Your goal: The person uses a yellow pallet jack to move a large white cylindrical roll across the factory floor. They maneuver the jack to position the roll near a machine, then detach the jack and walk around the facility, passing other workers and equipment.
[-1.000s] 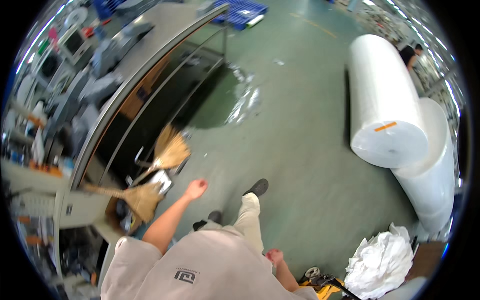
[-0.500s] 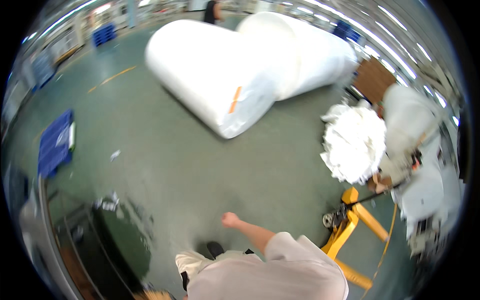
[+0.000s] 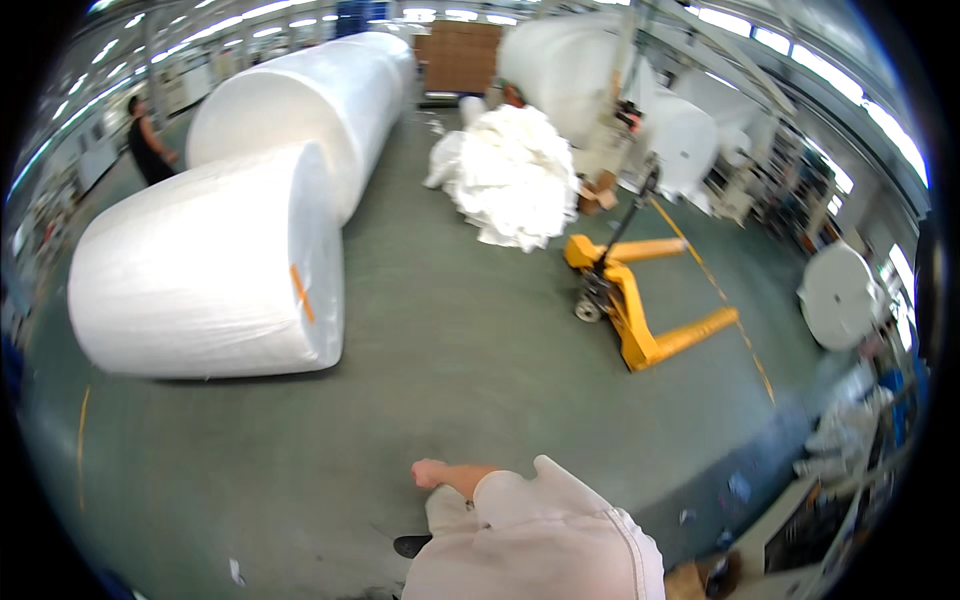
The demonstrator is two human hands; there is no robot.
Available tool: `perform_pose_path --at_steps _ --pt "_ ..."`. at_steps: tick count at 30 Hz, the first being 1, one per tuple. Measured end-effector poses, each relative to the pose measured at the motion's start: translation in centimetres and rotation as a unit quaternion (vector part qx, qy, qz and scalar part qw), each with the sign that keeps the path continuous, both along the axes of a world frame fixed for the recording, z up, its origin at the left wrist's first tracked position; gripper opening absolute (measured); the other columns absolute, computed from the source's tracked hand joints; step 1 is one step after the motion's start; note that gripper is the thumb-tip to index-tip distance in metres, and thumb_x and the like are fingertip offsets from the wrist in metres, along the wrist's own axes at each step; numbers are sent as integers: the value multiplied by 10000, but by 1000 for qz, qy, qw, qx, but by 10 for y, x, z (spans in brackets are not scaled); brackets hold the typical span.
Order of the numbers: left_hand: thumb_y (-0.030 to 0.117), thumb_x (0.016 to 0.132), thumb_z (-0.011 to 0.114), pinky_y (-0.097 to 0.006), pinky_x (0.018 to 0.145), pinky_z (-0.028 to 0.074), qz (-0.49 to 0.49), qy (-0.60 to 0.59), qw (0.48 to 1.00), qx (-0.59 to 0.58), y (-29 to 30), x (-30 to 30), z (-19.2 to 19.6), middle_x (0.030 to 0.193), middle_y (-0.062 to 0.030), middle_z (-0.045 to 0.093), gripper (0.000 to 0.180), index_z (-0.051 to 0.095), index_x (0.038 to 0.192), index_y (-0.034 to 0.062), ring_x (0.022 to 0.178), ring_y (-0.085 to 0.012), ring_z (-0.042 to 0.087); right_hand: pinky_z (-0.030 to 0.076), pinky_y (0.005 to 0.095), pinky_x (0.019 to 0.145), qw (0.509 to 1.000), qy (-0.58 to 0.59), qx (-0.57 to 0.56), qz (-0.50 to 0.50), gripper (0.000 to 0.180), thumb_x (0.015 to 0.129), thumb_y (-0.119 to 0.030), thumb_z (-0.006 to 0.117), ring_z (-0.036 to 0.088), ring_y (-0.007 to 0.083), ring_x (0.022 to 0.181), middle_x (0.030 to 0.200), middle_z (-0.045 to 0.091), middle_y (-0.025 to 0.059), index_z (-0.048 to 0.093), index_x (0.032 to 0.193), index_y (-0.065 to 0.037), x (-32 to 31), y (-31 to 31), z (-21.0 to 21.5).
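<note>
My left hand (image 3: 430,472) reaches out from a light sleeve at the bottom of the view, over the bare green floor. Its fingers are curled in and hold nothing. My right hand is out of sight. A dark shoe (image 3: 412,545) shows below the hand. A huge white roll (image 3: 200,275) with an orange tape strip lies on its side ahead and to the left, well apart from the hand.
A second long white roll (image 3: 310,100) lies behind the first. A heap of white material (image 3: 510,175) sits ahead, with a yellow pallet jack (image 3: 630,300) to its right. More white rolls (image 3: 840,295) stand at the right. A person (image 3: 148,145) stands far left.
The view has swung round from a workbench with brooms to the rolls and the pallet jack. My left arm stays stretched forward; the right hand has left the view.
</note>
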State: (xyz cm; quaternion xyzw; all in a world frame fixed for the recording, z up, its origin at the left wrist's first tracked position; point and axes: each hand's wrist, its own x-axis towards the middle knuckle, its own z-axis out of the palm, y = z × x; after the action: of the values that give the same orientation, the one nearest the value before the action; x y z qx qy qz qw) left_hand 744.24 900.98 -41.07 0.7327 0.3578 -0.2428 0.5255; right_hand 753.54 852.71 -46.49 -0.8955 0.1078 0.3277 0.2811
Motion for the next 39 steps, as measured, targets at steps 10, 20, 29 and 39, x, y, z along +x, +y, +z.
perform_pose_path --at_steps 10,20,29,39 --pt "336 863 583 -428 980 431 11 60 998 -6 150 144 38 1329 -231 509 685 336 1434 50 1234 -362 489 519 375 512 988 123 -96 -17 176 658 -55 571 652 238 584 711 679 119 701 776 -45 11 46 -63" --pt "358 855 597 -421 867 499 -66 185 980 21 230 268 -43 1255 -143 584 610 421 1401 151 1096 -295 591 504 370 509 980 196 -7 -18 183 750 -150 577 614 215 555 730 653 102 655 872 -37 302 145 -126" --pt "127 815 595 -348 644 473 375 216 890 -140 211 229 -119 804 -84 601 156 648 943 55 748 -237 594 541 328 671 975 -122 63 175 208 754 -202 608 686 187 679 737 698 76 675 887 -57 687 416 3" --pt "324 768 585 -439 813 507 312 102 944 35 384 310 -134 1018 -177 671 386 677 1035 60 931 -322 640 552 355 554 931 266 75 239 159 788 -43 607 662 264 699 748 636 135 612 933 22 747 655 -85"
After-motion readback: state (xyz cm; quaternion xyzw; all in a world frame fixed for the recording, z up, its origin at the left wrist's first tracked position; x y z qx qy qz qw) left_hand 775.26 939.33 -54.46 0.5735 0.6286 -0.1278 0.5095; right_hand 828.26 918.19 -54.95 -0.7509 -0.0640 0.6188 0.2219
